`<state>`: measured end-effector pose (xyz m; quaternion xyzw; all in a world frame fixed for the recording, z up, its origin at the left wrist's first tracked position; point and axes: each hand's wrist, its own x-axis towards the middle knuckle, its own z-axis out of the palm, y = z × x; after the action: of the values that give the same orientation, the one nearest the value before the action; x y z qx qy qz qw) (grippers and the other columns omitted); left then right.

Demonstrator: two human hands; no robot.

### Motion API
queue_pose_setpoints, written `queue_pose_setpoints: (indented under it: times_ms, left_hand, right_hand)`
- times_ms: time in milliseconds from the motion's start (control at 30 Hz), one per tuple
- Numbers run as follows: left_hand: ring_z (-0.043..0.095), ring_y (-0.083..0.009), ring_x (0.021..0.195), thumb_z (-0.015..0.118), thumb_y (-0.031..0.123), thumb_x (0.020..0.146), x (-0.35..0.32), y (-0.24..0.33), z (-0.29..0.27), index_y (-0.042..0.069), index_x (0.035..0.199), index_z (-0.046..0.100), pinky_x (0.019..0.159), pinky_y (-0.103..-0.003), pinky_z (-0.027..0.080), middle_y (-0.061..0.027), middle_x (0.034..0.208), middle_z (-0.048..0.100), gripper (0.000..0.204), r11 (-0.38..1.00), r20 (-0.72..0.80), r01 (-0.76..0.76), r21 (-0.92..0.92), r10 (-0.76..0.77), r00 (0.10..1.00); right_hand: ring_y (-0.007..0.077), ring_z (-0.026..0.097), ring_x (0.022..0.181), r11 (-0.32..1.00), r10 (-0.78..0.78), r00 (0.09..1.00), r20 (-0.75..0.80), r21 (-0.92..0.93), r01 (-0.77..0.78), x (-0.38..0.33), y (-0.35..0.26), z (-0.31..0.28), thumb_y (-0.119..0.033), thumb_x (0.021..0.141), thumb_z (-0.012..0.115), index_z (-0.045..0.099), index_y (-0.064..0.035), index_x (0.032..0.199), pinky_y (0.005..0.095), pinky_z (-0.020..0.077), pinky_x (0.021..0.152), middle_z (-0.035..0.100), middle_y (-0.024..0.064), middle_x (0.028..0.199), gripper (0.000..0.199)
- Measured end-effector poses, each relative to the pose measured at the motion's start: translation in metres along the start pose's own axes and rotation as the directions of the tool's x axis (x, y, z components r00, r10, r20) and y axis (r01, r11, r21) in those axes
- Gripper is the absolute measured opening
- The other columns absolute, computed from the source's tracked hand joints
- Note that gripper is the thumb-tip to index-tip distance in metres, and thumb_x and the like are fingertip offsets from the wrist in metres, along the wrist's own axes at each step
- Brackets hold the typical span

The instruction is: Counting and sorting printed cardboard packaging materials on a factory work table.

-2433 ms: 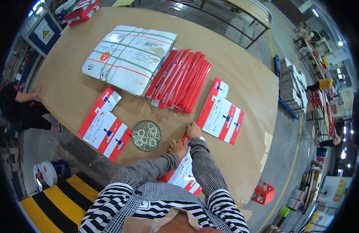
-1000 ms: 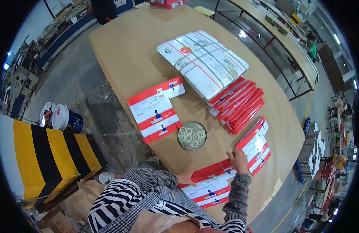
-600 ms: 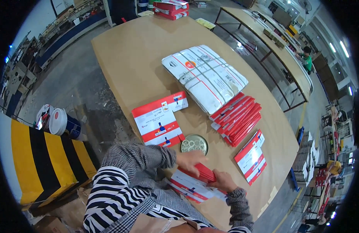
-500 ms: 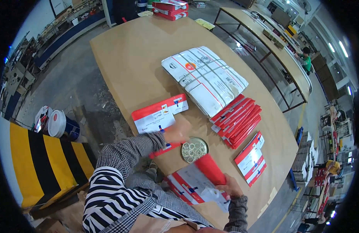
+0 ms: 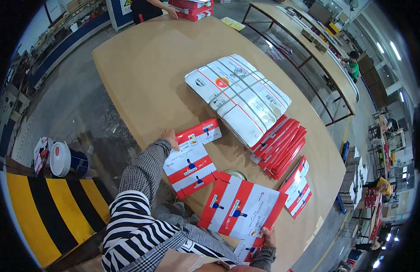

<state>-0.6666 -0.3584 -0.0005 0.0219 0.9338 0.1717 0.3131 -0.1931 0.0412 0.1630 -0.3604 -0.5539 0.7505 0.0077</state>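
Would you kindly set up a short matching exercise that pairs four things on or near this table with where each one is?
Things:
1. left hand
2. right hand
3. strapped white bundle
4. white bucket

Places:
A. on the floor beside the yellow-and-black striping
B. at the far left corner of the red-and-white flat cartons near the table edge
C. in the middle of the table, beyond the fanned red packs
D. at the near corner of the lifted red-and-white sheet

Pairs: 1-B, 2-D, 3-C, 4-A
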Motion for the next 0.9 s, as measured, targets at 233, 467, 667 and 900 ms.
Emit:
queue_pose_setpoints:
  times_ms: [233, 467, 667, 900]
  left_hand:
    - [0.036, -0.0358, 0.135, 0.092, 0.023, 0.05, 0.008, 0.003, -0.016, 0.001, 0.132, 0.046, 0.11, -0.047, 0.034, -0.0203, 0.142, 0.042, 0.096, 0.996, 0.101, 0.087, 0.009, -0.088, 0.991]
    - [0.051, -0.0375, 0.121, 0.093, 0.025, 0.043, 0.011, -0.008, -0.022, -0.007, 0.117, 0.054, 0.103, -0.041, 0.042, -0.0281, 0.125, 0.055, 0.09, 0.985, 0.242, -0.005, -0.175, 0.048, 0.969]
    - [0.064, -0.0294, 0.103, 0.09, 0.019, 0.051, 0.007, -0.089, -0.019, -0.001, 0.115, 0.062, 0.092, -0.04, 0.049, -0.0182, 0.108, 0.068, 0.073, 0.958, 0.073, -0.029, -0.286, 0.052, 0.996]
    - [0.065, -0.0305, 0.102, 0.082, 0.031, 0.063, 0.033, -0.135, 0.01, 0.005, 0.116, 0.064, 0.089, -0.038, 0.05, -0.0191, 0.109, 0.068, 0.062, 0.957, 0.018, -0.041, -0.288, 0.048, 0.999]
  right_hand:
    - [0.0278, 0.058, 0.112, 0.982, 0.052, 0.999, -0.012, 0.182, -0.049, 0.026, 0.051, 0.029, -0.019, 0.072, 0.079, 0.041, -0.0035, 0.138, 0.0434, 0.0488, 0.097, 0.058, 0.0107, 0.127, 0.078]
    - [0.0274, 0.062, 0.108, 0.962, 0.01, 1.0, 0.018, 0.273, -0.014, 0.062, 0.055, 0.092, -0.016, 0.078, 0.075, 0.043, -0.0035, 0.136, 0.0446, 0.0522, 0.093, 0.06, 0.0117, 0.125, 0.068]
    - [0.0233, 0.061, 0.108, 0.954, 0.067, 0.983, 0.17, 0.278, -0.113, 0.108, 0.072, 0.148, -0.015, 0.083, 0.07, 0.046, -0.0021, 0.134, 0.0405, 0.0502, 0.095, 0.061, 0.0099, 0.124, 0.057]
    - [0.0224, 0.063, 0.104, 0.952, 0.055, 0.953, 0.298, 0.273, -0.14, 0.177, 0.08, 0.249, -0.018, 0.09, 0.064, 0.048, -0.0022, 0.132, 0.0394, 0.0515, 0.094, 0.062, 0.0095, 0.121, 0.048]
